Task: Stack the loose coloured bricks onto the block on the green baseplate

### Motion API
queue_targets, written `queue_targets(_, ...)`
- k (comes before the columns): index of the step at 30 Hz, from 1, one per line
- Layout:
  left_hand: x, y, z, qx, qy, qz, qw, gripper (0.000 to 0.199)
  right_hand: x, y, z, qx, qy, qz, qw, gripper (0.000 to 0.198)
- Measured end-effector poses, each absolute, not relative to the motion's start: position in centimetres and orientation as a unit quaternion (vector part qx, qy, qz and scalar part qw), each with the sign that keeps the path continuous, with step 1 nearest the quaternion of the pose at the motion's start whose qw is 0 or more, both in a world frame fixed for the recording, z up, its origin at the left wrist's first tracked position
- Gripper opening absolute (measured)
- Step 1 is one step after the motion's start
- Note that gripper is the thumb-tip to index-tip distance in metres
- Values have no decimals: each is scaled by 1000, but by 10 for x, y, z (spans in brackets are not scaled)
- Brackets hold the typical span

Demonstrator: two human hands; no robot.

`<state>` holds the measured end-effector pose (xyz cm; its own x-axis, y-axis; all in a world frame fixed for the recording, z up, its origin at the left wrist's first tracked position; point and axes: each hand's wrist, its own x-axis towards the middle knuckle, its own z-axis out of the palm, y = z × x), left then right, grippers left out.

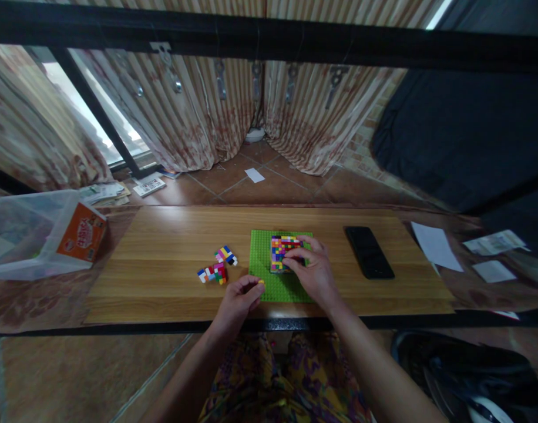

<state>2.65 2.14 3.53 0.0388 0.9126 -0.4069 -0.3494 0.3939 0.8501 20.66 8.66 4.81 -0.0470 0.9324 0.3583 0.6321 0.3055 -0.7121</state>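
A green baseplate [278, 289] lies on the wooden table, bearing a block of many-coloured toy bricks [280, 251]. My right hand [315, 267] reaches over the block from the right, its fingers and thumb spread along the top and right side, touching it. Near the plate's front left corner, my left hand [240, 296] pinches a small yellow brick [261, 282] between thumb and fingertips. Left of the plate sit two loose clusters of bricks, one cluster [226, 255] farther back and another cluster [213, 273] nearer me. My right palm hides part of the baseplate.
On the right of the table [163, 247] lies a black phone [369, 252]. A clear plastic bin [31, 235] with an orange label stands at the left. Papers [436, 245] lie beyond the table's right end. A black metal bar [269, 41] crosses above, before curtains.
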Motion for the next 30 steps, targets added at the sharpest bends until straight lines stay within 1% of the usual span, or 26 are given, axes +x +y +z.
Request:
queue_targets(2, 26, 21, 35, 276, 505, 474, 666, 33, 207, 90, 47, -572, -690, 195, 399, 11)
queue_targets(5, 26, 20, 33, 280, 504, 472, 668, 34, 209, 96, 44, -590, -666, 218, 401, 32)
queue_targets(8, 25, 20, 32, 284, 499, 469, 670, 34, 211, 102, 38, -583, -644, 284, 406, 51)
queue_targets(10, 25, 19, 32, 288, 496, 468, 673, 33, 212, 104, 35, -570, -626, 346, 404, 58)
queue_targets(12, 24, 19, 32, 293, 496, 463, 674, 32, 213, 105, 33, -561, -608, 390, 404, 60)
queue_targets(20, 29, 22, 37, 295, 508, 472, 657, 35, 211, 107, 37, -550, -591, 425, 410, 60)
queue_targets(22, 30, 22, 39, 284, 508, 481, 656, 35, 212, 106, 37, -551, -591, 417, 416, 63)
queue_targets(24, 32, 21, 43, 270, 509, 488, 656, 35, 214, 101, 38, -557, -584, 387, 446, 63)
queue_targets(25, 33, 20, 45, 265, 509, 491, 655, 35, 214, 96, 39, -563, -575, 364, 469, 59)
queue_targets(27, 34, 19, 48, 265, 511, 496, 650, 34, 213, 82, 41, -575, -554, 319, 510, 42)
queue_targets(29, 36, 17, 51, 268, 512, 501, 645, 33, 208, 63, 45, -574, -554, 304, 520, 24)
queue_targets(30, 38, 17, 52, 269, 512, 503, 643, 33, 205, 53, 47, -561, -571, 311, 512, 20)
